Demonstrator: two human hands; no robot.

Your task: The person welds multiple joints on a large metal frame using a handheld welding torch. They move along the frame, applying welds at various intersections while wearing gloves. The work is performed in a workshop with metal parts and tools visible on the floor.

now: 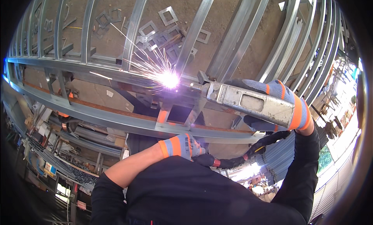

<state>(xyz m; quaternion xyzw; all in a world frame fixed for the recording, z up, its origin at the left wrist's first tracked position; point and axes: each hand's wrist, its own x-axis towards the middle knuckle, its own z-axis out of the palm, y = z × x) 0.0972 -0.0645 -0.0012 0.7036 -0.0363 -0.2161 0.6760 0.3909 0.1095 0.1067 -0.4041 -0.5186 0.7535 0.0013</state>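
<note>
My right hand [290, 98], in a grey and orange work glove, is wrapped round a silver, box-shaped welding gun [254, 103]. The gun's nozzle points left at a bright welding flash [169, 80], which throws sparks up and to the left. The flash sits on a steel rail [112, 74], where an upright tube [196, 34] meets it. Nearer my body, my gloved left hand [180, 145] is closed on a black cable [229, 162] with red bands. The glare hides the joint itself.
Parallel steel tubes [134, 28] run away from the rail. A second rail [105, 122] crosses closer to me. Several square metal plates [168, 15] lie on the floor beyond. Metal stock [91, 141] is stacked at the left, corrugated sheets [274, 162] at the right.
</note>
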